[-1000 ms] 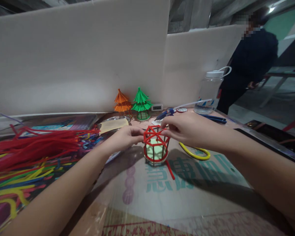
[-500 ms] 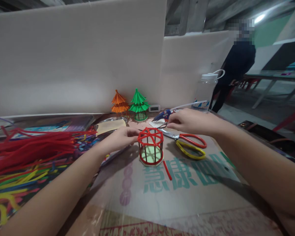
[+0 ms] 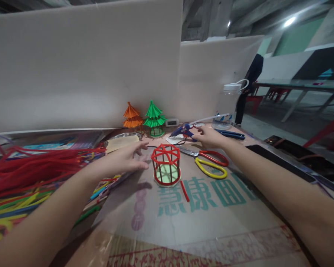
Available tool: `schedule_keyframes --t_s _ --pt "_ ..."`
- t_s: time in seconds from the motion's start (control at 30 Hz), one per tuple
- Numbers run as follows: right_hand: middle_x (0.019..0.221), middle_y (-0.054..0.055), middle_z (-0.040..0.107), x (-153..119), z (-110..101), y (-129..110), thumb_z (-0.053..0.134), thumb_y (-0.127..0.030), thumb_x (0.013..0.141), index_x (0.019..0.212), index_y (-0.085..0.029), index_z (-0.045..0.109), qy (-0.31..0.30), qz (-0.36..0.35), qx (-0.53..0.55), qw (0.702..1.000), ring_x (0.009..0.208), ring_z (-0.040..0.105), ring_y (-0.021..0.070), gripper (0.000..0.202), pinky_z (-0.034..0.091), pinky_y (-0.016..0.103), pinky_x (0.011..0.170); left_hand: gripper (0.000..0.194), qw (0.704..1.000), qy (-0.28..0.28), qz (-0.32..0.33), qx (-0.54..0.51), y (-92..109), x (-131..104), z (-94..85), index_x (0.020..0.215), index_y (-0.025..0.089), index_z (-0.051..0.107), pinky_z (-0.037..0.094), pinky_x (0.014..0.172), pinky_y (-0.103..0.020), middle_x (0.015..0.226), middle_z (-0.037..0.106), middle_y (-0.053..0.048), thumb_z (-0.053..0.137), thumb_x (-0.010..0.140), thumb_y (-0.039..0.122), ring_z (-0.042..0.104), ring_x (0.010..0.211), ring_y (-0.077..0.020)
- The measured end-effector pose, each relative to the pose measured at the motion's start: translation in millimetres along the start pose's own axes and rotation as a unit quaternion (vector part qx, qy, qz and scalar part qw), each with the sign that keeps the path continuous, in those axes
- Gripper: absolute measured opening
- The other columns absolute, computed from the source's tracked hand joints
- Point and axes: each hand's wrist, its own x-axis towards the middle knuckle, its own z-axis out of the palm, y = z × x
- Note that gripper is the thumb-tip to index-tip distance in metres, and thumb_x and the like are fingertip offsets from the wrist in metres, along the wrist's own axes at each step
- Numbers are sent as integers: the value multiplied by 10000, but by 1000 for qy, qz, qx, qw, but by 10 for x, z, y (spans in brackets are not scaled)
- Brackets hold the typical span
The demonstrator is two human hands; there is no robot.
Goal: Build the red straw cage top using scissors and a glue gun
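Note:
A red and brown cage-like frame (image 3: 167, 163) with a pale green base stands upright on the printed board (image 3: 211, 226). Just left of it, my left hand (image 3: 132, 157) is open, its fingers apart and holding nothing. Farther back on the right, my right hand (image 3: 207, 136) is beside the blue glue gun (image 3: 183, 129), with fingers spread; no grip on it shows. Scissors (image 3: 211, 163) with one red and one yellow handle lie in front of that hand. A short red strip (image 3: 185, 191) rests in front of the frame.
Orange (image 3: 132, 115) and green (image 3: 154, 116) tiered models stand at the back by a small display (image 3: 172, 122). Red and multicoloured strips (image 3: 36, 167) cover the left side. At the right are a clear bottle (image 3: 226, 104) and blue pliers (image 3: 230, 134). A person (image 3: 253, 72) stands beyond.
My left hand has drawn left, away from the frame, and its fingers have opened. My right hand's fingers have spread near the glue gun. The view has shifted slightly, and the person appears farther left.

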Motion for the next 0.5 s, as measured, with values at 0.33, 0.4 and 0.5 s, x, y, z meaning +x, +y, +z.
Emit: schedule_keyframes --t_s 0.33,0.4,0.5 --pt "1286 178 667 45 267 -172 690 -306 853 1266 -100 632 37 -30 47 998 1168 624 253 465 447 320 987 709 989 66 35 -129 6 -160 759 1365 218 471 414 1122 -509 1420 556 -139 786 761 415 519 1328 -319" --pt "1257 175 681 3 220 -196 674 -282 852 1257 -95 633 46 -24 54 997 1149 632 249 447 454 311 969 631 986 76 42 -139 63 -150 812 1314 214 500 426 1110 -499 1379 582 -123 776 778 402 549 1288 -306" --pt "1209 173 700 -79 128 -259 626 -270 871 1290 -81 593 66 -10 74 995 1067 662 236 461 479 295 901 584 987 77 65 -124 108 -139 861 1305 229 514 429 1100 -487 1361 589 -102 763 798 378 556 1261 -296"
